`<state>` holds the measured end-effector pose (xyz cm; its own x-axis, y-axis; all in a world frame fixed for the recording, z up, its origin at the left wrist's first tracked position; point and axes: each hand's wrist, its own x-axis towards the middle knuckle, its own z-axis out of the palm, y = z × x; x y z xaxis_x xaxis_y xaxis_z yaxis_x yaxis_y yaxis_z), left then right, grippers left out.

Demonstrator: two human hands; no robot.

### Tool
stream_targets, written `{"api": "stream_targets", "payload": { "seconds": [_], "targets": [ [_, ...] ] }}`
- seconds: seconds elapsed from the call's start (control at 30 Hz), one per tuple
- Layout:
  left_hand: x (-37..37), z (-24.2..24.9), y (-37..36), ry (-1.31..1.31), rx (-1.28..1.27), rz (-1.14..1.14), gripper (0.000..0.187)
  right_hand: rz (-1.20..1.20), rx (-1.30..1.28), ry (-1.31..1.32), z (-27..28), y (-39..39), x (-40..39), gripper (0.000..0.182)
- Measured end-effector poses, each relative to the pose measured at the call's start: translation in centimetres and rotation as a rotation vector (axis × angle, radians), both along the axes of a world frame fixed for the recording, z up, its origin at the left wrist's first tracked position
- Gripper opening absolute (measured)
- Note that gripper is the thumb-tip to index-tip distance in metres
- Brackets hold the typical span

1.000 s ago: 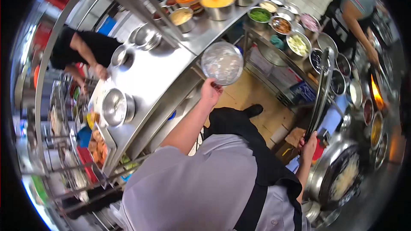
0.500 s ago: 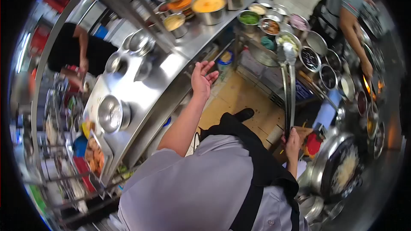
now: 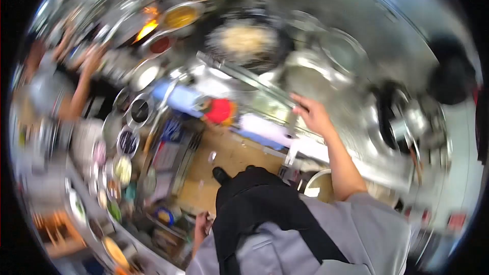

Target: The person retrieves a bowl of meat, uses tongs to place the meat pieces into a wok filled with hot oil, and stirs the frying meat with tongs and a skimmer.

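Observation:
My right hand (image 3: 311, 115) is closed around the handle end of long metal tongs (image 3: 249, 77). The tongs reach leftward, their tips at the near left side of a wok (image 3: 285, 46). In the wok lies a pale, blurred mass of food (image 3: 244, 39) surrounded by dark oil. My left hand (image 3: 202, 224) hangs low beside my apron, partly cut off by my sleeve. Its fingers are small and smeared, so whether they are closed does not show.
A flame (image 3: 146, 30) burns at the left, near a pan of yellow liquid (image 3: 181, 17). There another person's arm (image 3: 81, 89) reaches over the stove. Sauce and ingredient bowls (image 3: 139, 110) line the left side. Dark pans (image 3: 392, 117) stand at the right. Tiled floor (image 3: 209, 158) shows below.
The view has swung right, from the prep counter to the stove. My right hand still holds the tongs, now stretched out over the stove. My left hand, earlier raised with fingers spread, is now down.

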<state>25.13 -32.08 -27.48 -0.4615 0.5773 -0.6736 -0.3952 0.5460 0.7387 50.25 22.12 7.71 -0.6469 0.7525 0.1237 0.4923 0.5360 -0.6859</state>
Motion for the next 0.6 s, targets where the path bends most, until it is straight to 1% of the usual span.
{"api": "stream_targets", "payload": {
  "seconds": [0.03, 0.07, 0.1, 0.13, 0.17, 0.2, 0.27, 0.3, 0.33, 0.37, 0.4, 0.43, 0.47, 0.5, 0.6],
  "targets": [
    [-0.9, 0.2, -0.7, -0.458, -0.207, 0.218, 0.021, -0.155, 0.061, 0.023, -0.4, 2.0, 3.8, 0.040],
    [0.1, -3.9, -2.8, -0.188, -0.197, 0.269, 0.023, -0.347, 0.185, -0.043, 0.4, 3.1, 7.1, 0.037],
    [-1.5, -4.2, -3.1, -0.119, -0.191, 0.014, 0.025, -0.511, 0.307, -0.112, 1.3, 4.3, 10.2, 0.034],
    [-2.5, -2.6, -2.7, -0.119, -0.239, 0.010, 0.025, -0.659, 0.185, -0.084, 1.3, 6.4, 12.3, 0.033],
    [-3.1, -1.2, -1.8, -0.124, -0.280, 0.035, 0.025, -0.774, 0.267, -0.229, 2.0, 7.8, 14.7, 0.032],
    [-3.8, 0.6, -1.1, -0.125, -0.319, 0.089, 0.025, -0.935, 0.215, -0.337, 2.3, 9.6, 16.2, 0.030],
    [-5.8, 4.7, 1.5, -0.074, -0.346, 0.122, 0.024, -1.020, 0.283, -0.456, -0.3, 14.2, 19.9, 0.030],
    [-6.7, 6.6, 3.0, -0.043, -0.345, 0.127, 0.024, -1.003, 0.279, -0.445, -0.4, 15.3, 20.1, 0.030],
    [-8.1, 7.6, 3.6, 0.062, -0.306, -0.005, 0.023, -0.941, 0.200, -0.605, -0.3, 16.3, 19.8, 0.030],
    [-9.3, 7.6, 4.6, 0.004, -0.249, 0.058, 0.023, -0.873, 0.124, -0.762, -0.5, 17.2, 19.2, 0.030],
    [-10.8, 7.0, 5.4, 0.073, -0.310, 0.006, 0.024, -0.859, 0.122, -0.755, -1.2, 17.9, 18.4, 0.030],
    [-11.8, 6.4, 6.0, 0.063, -0.225, 0.038, 0.025, -0.932, 0.020, -0.720, -2.4, 18.3, 17.7, 0.031],
    [-12.1, 6.8, 7.0, 0.069, -0.230, 0.043, 0.025, -1.007, -0.085, -0.686, -4.0, 18.9, 17.0, 0.032],
    [-12.3, 7.2, 8.6, 0.088, -0.224, 0.018, 0.024, -1.060, -0.109, -0.624, -7.4, 20.6, 17.6, 0.035],
    [-12.0, 8.1, 12.4, 0.106, -0.183, -0.031, 0.022, -1.050, -0.102, -0.585, -8.7, 18.6, 16.6, 0.035]
  ]
}}
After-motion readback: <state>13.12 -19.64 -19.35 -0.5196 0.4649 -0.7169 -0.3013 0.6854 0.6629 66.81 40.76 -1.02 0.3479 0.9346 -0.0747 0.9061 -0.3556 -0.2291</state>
